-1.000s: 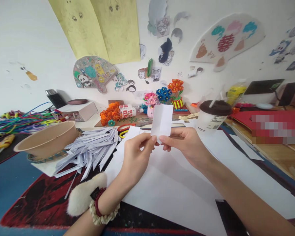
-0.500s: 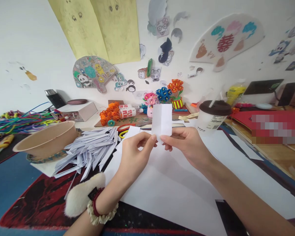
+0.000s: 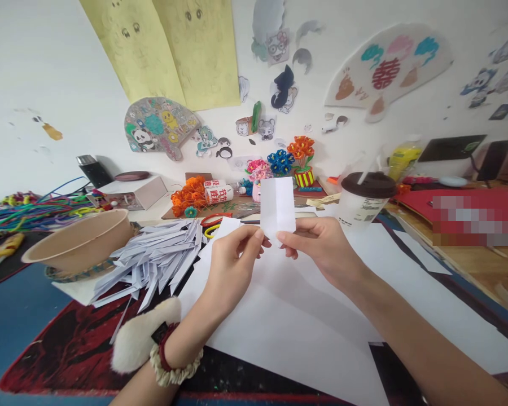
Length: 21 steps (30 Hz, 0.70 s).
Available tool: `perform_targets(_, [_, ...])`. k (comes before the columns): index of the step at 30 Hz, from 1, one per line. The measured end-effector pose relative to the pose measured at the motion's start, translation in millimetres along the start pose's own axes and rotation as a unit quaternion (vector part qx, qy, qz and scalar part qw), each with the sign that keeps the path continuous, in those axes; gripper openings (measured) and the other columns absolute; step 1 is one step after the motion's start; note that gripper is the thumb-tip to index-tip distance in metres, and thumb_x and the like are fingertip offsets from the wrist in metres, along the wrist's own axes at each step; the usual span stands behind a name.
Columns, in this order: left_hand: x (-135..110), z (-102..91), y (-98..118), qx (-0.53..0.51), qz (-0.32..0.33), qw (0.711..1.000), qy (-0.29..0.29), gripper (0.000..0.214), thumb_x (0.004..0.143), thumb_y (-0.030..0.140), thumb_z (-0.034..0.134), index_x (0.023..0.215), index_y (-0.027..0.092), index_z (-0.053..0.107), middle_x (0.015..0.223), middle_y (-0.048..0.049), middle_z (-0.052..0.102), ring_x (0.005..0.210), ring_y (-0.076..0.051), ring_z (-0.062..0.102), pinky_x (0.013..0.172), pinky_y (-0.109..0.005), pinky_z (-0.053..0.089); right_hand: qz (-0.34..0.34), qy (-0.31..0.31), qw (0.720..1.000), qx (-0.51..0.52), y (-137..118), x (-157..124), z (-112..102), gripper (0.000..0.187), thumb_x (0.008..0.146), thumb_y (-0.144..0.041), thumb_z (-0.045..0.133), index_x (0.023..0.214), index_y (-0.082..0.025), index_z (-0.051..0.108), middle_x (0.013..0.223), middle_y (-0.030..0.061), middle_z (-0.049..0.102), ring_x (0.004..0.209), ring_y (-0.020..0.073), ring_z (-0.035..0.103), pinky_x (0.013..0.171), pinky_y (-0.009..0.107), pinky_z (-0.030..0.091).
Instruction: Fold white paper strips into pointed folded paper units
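Observation:
Both hands hold up a small white folded paper slip [image 3: 278, 205] with a crease down its middle. My left hand [image 3: 231, 266] pinches its lower left corner between thumb and fingers. My right hand [image 3: 322, 248] pinches the lower right corner. The slip stands upright above a large white sheet [image 3: 305, 327] lying on the table. A heap of several folded white paper pieces [image 3: 156, 256] lies to the left of my left hand.
A tan bowl [image 3: 78, 239] sits at the left, with coloured pipe cleaners [image 3: 34, 208] behind it. A lidded drink cup [image 3: 366, 197] stands right of the hands. Small pipe-cleaner flower pots [image 3: 288, 163], a white box [image 3: 133, 192] and red scissors handles [image 3: 214, 219] line the back.
The paper slip and both hands have stayed almost in place; the slip's two halves have closed slightly and the view has shifted a little.

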<state>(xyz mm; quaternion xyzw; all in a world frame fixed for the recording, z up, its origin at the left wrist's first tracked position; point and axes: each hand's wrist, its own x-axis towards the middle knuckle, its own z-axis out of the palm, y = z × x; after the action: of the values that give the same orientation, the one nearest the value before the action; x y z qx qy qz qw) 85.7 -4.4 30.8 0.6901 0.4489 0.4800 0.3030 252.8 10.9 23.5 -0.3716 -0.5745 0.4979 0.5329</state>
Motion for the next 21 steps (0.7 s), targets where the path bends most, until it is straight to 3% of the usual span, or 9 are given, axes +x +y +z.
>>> perform_targets(7, [1.5, -1.0, -2.3, 0.016, 0.014, 0.999, 0.025, 0.02, 0.088, 0.03, 0.056, 0.075, 0.017, 0.063, 0.073, -0.0019, 0.066, 0.066, -0.013, 0.057, 0.063, -0.023, 0.045, 0.011, -0.006, 1.0, 0.003, -0.4, -0.8, 1.5, 0.012, 0.071, -0.03, 0.074, 0.072, -0.017, 0.074, 0.059, 0.0014, 0.064, 0.054, 0.0125, 0.056, 0.052, 0.028, 0.049])
perform_targets(14, [0.8, 0.0, -2.6, -0.054, -0.02, 0.998, 0.005, 0.025, 0.091, 0.032, 0.049, 0.075, 0.016, 0.061, 0.074, -0.0018, 0.064, 0.063, -0.012, 0.053, 0.063, -0.024, 0.044, 0.014, 0.002, 1.0, 0.016, 1.4, 0.1, 0.3, 0.011, 0.071, -0.029, 0.074, 0.07, -0.018, 0.074, 0.06, 0.0005, 0.063, 0.055, 0.0116, 0.053, 0.053, 0.027, 0.046])
perform_targets(21, [-0.7, 3.4, 3.8, -0.053, -0.027, 0.998, -0.018, 0.023, 0.086, 0.031, 0.058, 0.07, 0.016, 0.061, 0.069, -0.0009, 0.061, 0.063, -0.011, 0.052, 0.059, -0.022, 0.042, 0.031, 0.002, 0.999, 0.02, 1.8, -0.5, 1.8, 0.015, 0.071, -0.027, 0.074, 0.059, -0.019, 0.069, 0.056, -0.001, 0.058, 0.054, 0.01, 0.046, 0.051, 0.025, 0.038])
